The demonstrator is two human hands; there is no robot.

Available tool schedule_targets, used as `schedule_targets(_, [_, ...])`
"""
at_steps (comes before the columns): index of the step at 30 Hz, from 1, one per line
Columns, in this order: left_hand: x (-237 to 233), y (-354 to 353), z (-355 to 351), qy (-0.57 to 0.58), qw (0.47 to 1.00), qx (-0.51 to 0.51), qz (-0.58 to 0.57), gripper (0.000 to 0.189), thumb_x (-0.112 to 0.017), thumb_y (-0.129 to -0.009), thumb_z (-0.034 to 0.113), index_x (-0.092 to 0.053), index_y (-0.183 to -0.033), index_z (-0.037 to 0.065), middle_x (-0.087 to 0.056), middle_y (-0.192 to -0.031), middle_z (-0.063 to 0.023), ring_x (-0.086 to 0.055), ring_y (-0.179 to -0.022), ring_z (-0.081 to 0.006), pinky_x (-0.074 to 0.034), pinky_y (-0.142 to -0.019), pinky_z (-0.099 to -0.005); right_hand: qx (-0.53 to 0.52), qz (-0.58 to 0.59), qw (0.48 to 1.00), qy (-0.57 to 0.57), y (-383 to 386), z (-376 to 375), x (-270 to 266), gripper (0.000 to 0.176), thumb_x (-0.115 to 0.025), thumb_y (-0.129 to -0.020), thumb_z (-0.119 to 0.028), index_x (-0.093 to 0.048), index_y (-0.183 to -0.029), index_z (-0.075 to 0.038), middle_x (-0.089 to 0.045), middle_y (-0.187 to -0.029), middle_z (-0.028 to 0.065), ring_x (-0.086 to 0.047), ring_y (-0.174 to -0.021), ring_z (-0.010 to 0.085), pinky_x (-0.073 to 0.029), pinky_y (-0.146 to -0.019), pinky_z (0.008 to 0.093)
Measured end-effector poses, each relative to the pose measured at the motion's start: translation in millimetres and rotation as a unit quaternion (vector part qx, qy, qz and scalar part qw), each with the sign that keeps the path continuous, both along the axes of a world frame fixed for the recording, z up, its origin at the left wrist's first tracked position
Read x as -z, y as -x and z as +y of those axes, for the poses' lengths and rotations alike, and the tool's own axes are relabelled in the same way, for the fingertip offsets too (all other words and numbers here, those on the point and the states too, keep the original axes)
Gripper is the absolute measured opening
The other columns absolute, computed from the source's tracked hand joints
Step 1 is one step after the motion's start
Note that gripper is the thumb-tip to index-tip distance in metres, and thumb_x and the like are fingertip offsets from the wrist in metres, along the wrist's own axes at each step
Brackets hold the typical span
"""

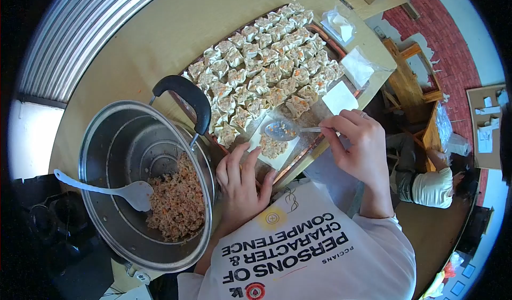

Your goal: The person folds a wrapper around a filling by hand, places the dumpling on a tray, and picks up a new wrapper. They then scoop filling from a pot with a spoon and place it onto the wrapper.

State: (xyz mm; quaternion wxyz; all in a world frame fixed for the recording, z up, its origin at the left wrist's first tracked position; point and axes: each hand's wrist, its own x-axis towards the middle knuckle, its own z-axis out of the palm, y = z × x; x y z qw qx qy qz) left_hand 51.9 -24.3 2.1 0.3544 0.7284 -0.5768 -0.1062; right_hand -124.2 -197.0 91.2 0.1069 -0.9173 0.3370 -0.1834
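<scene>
My right hand pinches the handle of a metal spoon, whose bowl has bits of food on it and hangs over a square wrapper. Minced filling lies in the middle of that wrapper, flat near the tray's front edge. With fingers spread, my left hand rests beside the wrapper, fingertips at its left edge. Rows of open-topped dumplings cover most of the tray. One dumpling sits close to the spoon.
A large steel pot at left holds orange-flecked mince and a white plastic serving spoon. More wrappers and a plastic bag lie at the tray's right. Another person sits at far right near wooden furniture.
</scene>
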Motion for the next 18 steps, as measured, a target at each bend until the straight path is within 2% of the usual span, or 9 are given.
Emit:
schedule_targets(6, [3, -1, 0, -0.001, 1.000, 0.001, 0.005, 0.058, -0.077, -0.086, 0.016, -0.055, -0.137, 0.003, -0.054, -0.138, -0.0190, -0.045, -0.124, -0.0390, -0.033, -0.109, -0.0516, -0.005, 0.013, 0.998, 0.067, -1, -4, -5, 0.008, -0.075, -0.080, -0.007, -0.071, -0.086, -0.010, -0.063, -0.075, 0.0055, -0.065, -0.068, 0.0273, -0.051, -0.060, 0.0382])
schedule_targets(7, [2, -1, 0, -0.009, 1.000, 0.000, 0.001, 0.056, -0.075, -0.089, 0.020, -0.054, -0.139, 0.004, -0.054, -0.138, -0.0175, -0.045, -0.124, -0.0381, -0.034, -0.108, -0.0521, -0.005, 0.000, 0.996, 0.085, -2, -4, -7, 0.009, -0.076, -0.079, -0.007, -0.071, -0.086, -0.010, -0.063, -0.075, 0.0052, -0.065, -0.068, 0.0268, -0.050, -0.059, 0.0380])
schedule_targets(8, [2, -1, 1, -0.016, 1.000, -0.002, -0.003, 0.055, -0.072, -0.093, 0.024, -0.053, -0.141, 0.006, -0.054, -0.139, -0.0159, -0.046, -0.123, -0.0371, -0.035, -0.108, -0.0525, -0.005, 0.000, 0.996, 0.085, -2, -3, -10, 0.009, -0.076, -0.079, -0.007, -0.071, -0.086, -0.010, -0.063, -0.075, 0.0052, -0.065, -0.068, 0.0268, -0.050, -0.059, 0.0380])
schedule_targets(13, [3, -1, 1, -0.013, 1.000, -0.003, 0.005, 0.056, -0.073, -0.093, 0.025, -0.053, -0.142, 0.007, -0.054, -0.140, -0.0158, -0.046, -0.124, -0.0374, -0.035, -0.108, -0.0527, -0.019, 0.014, 0.999, 0.039, -2, 1, -8, 0.010, -0.076, -0.079, -0.007, -0.071, -0.086, -0.010, -0.062, -0.073, 0.0050, -0.065, -0.068, 0.0260, -0.050, -0.059, 0.0384])
schedule_targets(18, [1, 0, 1, -0.024, 1.000, -0.005, 0.002, 0.057, -0.073, -0.093, 0.025, -0.052, -0.143, 0.007, -0.054, -0.140, -0.0159, -0.046, -0.124, -0.0376, -0.035, -0.108, -0.0527, -0.023, 0.023, 0.998, 0.044, 0, 1, -12, 0.009, -0.076, -0.079, -0.007, -0.070, -0.086, -0.010, -0.061, -0.073, 0.0054, -0.064, -0.067, 0.0268, -0.050, -0.058, 0.0383])
